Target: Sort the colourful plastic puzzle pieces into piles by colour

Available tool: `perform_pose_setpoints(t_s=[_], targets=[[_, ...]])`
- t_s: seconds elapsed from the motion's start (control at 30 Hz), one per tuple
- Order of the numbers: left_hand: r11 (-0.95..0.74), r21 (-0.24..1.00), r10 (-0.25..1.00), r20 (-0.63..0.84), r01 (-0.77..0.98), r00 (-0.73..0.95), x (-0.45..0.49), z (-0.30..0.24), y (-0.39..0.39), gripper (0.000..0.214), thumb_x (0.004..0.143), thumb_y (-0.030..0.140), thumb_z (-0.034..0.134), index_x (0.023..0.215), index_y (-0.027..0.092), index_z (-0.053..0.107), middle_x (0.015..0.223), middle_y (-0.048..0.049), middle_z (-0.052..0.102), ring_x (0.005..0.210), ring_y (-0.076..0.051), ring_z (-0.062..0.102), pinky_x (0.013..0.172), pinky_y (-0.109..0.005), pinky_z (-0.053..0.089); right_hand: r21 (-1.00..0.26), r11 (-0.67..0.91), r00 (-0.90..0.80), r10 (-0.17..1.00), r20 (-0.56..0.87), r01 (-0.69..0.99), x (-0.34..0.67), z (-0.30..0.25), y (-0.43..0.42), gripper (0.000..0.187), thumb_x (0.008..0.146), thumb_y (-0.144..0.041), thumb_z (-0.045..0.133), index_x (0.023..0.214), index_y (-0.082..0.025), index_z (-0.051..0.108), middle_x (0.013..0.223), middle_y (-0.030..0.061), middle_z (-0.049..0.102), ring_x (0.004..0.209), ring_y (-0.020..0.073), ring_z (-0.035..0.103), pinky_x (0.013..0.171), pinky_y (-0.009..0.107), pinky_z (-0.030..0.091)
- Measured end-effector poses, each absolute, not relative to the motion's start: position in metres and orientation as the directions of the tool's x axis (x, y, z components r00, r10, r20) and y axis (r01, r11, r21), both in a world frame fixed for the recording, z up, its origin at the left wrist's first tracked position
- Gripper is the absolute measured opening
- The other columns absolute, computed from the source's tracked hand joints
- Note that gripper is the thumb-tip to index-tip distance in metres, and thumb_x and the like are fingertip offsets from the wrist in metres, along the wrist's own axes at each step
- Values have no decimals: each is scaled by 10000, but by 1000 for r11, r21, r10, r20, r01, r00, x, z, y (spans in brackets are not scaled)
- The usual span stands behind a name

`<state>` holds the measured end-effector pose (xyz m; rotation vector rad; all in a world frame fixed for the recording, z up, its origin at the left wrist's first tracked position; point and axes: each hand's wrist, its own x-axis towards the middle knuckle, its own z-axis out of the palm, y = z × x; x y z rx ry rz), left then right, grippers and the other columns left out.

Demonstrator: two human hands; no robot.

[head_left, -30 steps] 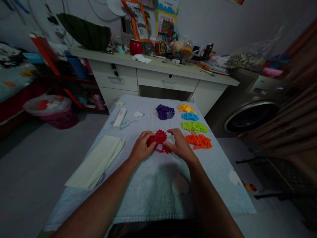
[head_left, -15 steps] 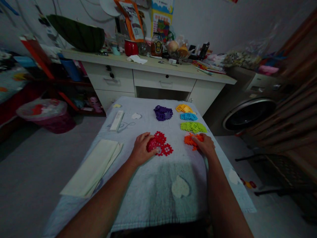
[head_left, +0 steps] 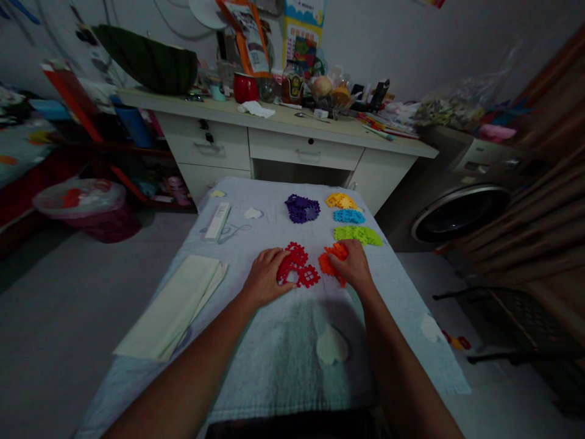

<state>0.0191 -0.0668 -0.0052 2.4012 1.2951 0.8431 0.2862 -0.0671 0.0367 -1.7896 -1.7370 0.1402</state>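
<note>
On a pale blue towel (head_left: pixel 283 366) over a small table lie piles of flat plastic puzzle pieces. My left hand (head_left: pixel 264 281) rests with curled fingers on the left side of the red pile (head_left: pixel 299 269). My right hand (head_left: pixel 351 266) is closed over the orange pile (head_left: pixel 329 263), which sits right beside the red one. Further back are the green pile (head_left: pixel 357 235), the blue pile (head_left: pixel 349 216), the yellow pile (head_left: pixel 340 200) and the purple pile (head_left: pixel 302 208).
A folded cream cloth (head_left: pixel 176 305) lies on the towel's left edge and a white box (head_left: pixel 217 221) further back. Behind stands a cluttered white desk (head_left: pixel 292 137). A washing machine (head_left: pixel 461 201) is at the right, a pink bin (head_left: pixel 86 207) at the left.
My right hand left the red pile, reached right to the orange pile and has dragged it left, next to the red pile. My left hand stayed on the red pile.
</note>
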Motion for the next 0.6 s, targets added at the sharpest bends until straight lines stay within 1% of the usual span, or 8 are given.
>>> perform_pose_setpoints(t_s=[0.07, 0.13, 0.23, 0.33, 0.43, 0.5, 0.57, 0.6], targets=[[-550, 505, 835, 353, 665, 422, 19, -5, -67, 802, 656, 478, 781, 1353, 220, 481, 1352, -114, 512, 1244, -318, 449, 1068, -481, 371, -540, 147, 82, 923, 377, 829, 268, 39, -63, 293, 759, -310, 631, 1013, -167, 653, 1025, 119, 606, 988, 268, 566, 945, 439, 463], [-546, 517, 837, 352, 659, 418, 20, -5, -67, 813, 650, 470, 786, 1358, 220, 475, 1353, -116, 514, 1248, -322, 450, 1067, -482, 373, -589, 219, 34, 921, 387, 778, 247, 41, -59, 262, 782, -282, 607, 1017, -171, 641, 1026, 113, 606, 991, 256, 571, 943, 428, 468], [-546, 542, 838, 368, 639, 404, 20, -3, -68, 825, 655, 450, 782, 1377, 229, 449, 1351, -111, 515, 1245, -317, 459, 1065, -480, 376, -650, 313, -41, 916, 398, 693, 221, 43, -54, 326, 812, -328, 619, 1099, -174, 609, 1092, 113, 597, 1033, 243, 567, 961, 410, 465], [-543, 560, 840, 377, 626, 391, 20, -1, -69, 816, 668, 449, 773, 1378, 233, 433, 1336, -107, 522, 1231, -313, 470, 1057, -482, 383, -689, 366, -64, 904, 422, 625, 216, 50, -53, 393, 847, -398, 606, 1180, -191, 570, 1169, 110, 585, 1099, 234, 551, 989, 397, 451], [-543, 570, 840, 380, 617, 388, 20, 0, -69, 805, 683, 435, 763, 1382, 233, 419, 1349, -109, 512, 1245, -313, 462, 1066, -484, 377, -703, 345, -56, 915, 400, 622, 234, 55, -55, 350, 887, -434, 546, 1147, -202, 587, 1148, 103, 602, 1103, 235, 556, 995, 407, 443], [-542, 574, 840, 382, 614, 384, 20, 0, -69, 807, 688, 425, 761, 1389, 230, 411, 1364, -112, 501, 1258, -311, 451, 1078, -481, 369, -694, 299, -65, 937, 342, 655, 250, 54, -59, 337, 895, -444, 520, 1114, -203, 607, 1135, 103, 614, 1096, 241, 565, 996, 422, 440], [-538, 575, 843, 381, 617, 380, 20, -1, -69, 809, 693, 427, 759, 1395, 232, 405, 1367, -114, 495, 1263, -313, 445, 1083, -484, 365, -660, 247, -87, 960, 266, 710, 262, 47, -63, 370, 875, -445, 539, 1141, -199, 609, 1165, 112, 616, 1117, 254, 563, 1010, 446, 427], [-536, 575, 844, 381, 618, 378, 20, -1, -69, 811, 696, 429, 757, 1399, 235, 402, 1366, -115, 494, 1264, -315, 444, 1084, -488, 364, -634, 225, -96, 968, 231, 740, 266, 43, -66, 416, 850, -443, 569, 1181, -192, 598, 1195, 121, 610, 1142, 265, 554, 1020, 461, 418]])
